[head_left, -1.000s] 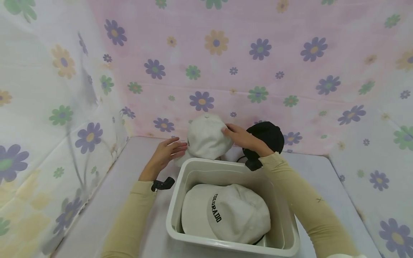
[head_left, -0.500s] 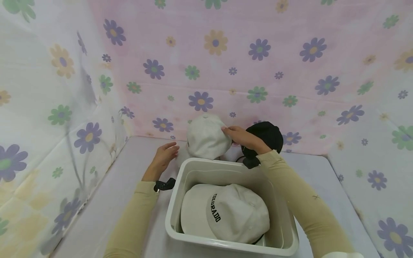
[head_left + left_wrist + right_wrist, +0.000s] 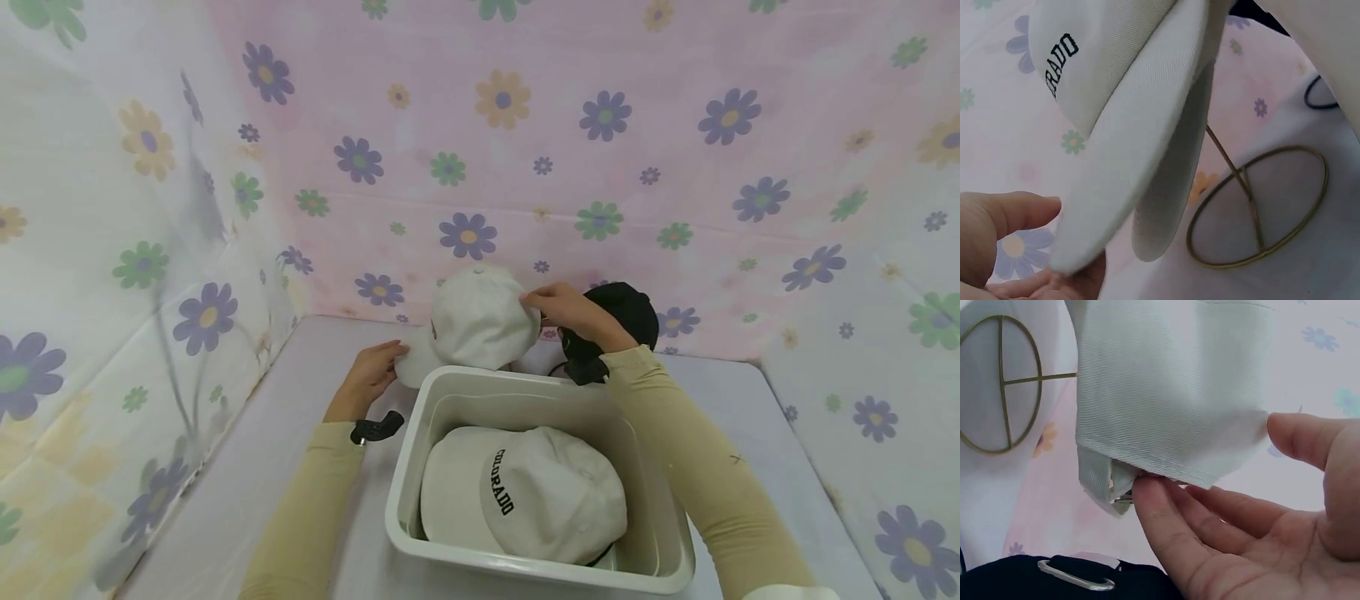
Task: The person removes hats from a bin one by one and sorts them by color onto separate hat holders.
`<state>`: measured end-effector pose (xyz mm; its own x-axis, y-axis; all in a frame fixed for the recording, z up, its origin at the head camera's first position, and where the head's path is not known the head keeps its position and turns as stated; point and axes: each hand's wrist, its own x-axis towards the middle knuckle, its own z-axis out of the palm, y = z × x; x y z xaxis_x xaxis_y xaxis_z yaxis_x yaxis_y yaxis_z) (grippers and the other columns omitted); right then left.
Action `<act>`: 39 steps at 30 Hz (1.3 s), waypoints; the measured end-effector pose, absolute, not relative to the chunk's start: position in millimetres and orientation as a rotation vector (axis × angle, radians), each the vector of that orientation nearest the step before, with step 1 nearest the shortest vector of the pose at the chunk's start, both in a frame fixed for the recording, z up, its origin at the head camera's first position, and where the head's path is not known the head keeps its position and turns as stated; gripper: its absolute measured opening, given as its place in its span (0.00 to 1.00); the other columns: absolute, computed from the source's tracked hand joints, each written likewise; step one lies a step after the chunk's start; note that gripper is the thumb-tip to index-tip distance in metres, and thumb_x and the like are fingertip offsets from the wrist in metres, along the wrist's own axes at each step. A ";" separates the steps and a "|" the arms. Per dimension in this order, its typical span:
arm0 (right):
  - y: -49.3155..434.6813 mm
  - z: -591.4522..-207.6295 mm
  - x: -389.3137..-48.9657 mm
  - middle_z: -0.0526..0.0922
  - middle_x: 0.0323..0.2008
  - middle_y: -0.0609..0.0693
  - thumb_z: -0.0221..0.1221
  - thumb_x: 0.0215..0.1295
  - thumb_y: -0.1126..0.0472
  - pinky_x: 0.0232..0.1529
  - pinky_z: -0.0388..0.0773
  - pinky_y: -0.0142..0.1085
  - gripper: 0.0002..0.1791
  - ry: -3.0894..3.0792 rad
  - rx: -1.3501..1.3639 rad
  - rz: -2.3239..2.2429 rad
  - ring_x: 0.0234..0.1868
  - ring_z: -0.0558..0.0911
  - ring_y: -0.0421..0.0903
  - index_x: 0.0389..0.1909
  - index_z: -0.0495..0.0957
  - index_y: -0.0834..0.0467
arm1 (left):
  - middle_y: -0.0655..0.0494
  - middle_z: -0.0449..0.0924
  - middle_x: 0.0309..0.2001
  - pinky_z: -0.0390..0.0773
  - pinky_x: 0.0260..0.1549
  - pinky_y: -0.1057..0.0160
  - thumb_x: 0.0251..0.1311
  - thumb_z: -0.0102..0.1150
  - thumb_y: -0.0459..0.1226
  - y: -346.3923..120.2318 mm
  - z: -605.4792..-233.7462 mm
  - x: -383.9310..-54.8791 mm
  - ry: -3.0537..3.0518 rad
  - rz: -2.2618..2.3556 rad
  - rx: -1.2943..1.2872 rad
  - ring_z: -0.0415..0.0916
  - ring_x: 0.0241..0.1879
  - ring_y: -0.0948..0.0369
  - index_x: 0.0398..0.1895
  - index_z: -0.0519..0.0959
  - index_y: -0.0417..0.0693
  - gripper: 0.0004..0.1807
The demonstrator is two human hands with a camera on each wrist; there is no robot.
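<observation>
At the back of the table a white baseball cap hangs on a gold wire stand, its brim to the left. My left hand grips the brim's edge, thumb above and fingers beneath. Below that brim shows a second white brim. The left wrist view catches the end of dark lettering on the crown. On the opposite side my right hand pinches the cap's back edge, fingers tucked under near the strap and thumb on the outside.
Between my arms stands a white plastic tub holding an off-white cap lettered COLORADO. A black cap sits behind my right wrist. Flowered cloth walls the back and sides.
My left hand first drew slightly away from the white cap, then came down to its brim and gripped it. The brim now shows further left. My right hand stays at the cap's back edge.
</observation>
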<state>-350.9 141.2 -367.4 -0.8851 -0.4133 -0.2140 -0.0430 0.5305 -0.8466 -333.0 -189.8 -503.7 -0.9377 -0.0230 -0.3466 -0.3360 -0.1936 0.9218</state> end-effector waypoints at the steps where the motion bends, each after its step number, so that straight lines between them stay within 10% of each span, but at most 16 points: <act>1: 141.5 -367.5 -351.4 0.66 0.72 0.66 0.47 0.81 0.53 0.68 0.71 0.54 0.30 2.378 -0.366 -1.326 0.70 0.70 0.62 0.72 0.65 0.70 | 0.42 0.75 0.62 0.77 0.57 0.64 0.73 0.52 0.30 -190.3 -504.2 -333.0 1.783 2.292 -0.445 0.74 0.57 0.59 0.74 0.61 0.28 0.29; 6: 139.8 -369.0 -354.6 0.69 0.70 0.65 0.49 0.81 0.54 0.66 0.73 0.52 0.29 2.369 -0.312 -1.421 0.67 0.72 0.62 0.72 0.65 0.69 | 0.60 0.80 0.42 0.79 0.42 0.72 0.74 0.53 0.29 -191.2 -507.8 -333.2 1.489 2.468 -0.427 0.77 0.42 0.67 0.61 0.70 0.32 0.16; 18: 132.0 -362.2 -355.6 0.73 0.65 0.66 0.44 0.81 0.44 0.67 0.73 0.50 0.35 2.293 -0.150 -1.300 0.60 0.78 0.56 0.68 0.66 0.72 | 0.38 0.55 0.75 0.76 0.47 0.76 0.78 0.47 0.35 -193.6 -513.1 -333.7 1.705 2.310 -0.217 0.68 0.62 0.61 0.77 0.50 0.27 0.32; 29: 130.3 -362.8 -363.8 0.53 0.76 0.71 0.34 0.79 0.32 0.72 0.64 0.56 0.48 2.131 -0.024 -1.361 0.75 0.62 0.66 0.80 0.42 0.67 | 0.61 0.77 0.45 0.80 0.44 0.72 0.77 0.49 0.33 -198.9 -512.9 -333.9 1.689 2.413 -0.134 0.79 0.43 0.70 0.74 0.56 0.26 0.30; 39: 133.3 -367.6 -370.1 0.59 0.75 0.68 0.45 0.81 0.43 0.72 0.65 0.54 0.41 1.980 -0.164 -1.553 0.70 0.68 0.60 0.78 0.49 0.70 | 0.59 0.76 0.50 0.80 0.46 0.70 0.76 0.52 0.34 -201.1 -513.2 -334.3 1.696 2.457 -0.118 0.78 0.46 0.69 0.76 0.56 0.31 0.31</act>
<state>-370.1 133.3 -367.6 -0.8059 -0.4506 -0.3839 0.2655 0.3045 -0.9148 -334.3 -201.1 -513.2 -0.9851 0.0816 -0.1516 -0.1707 -0.3477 0.9219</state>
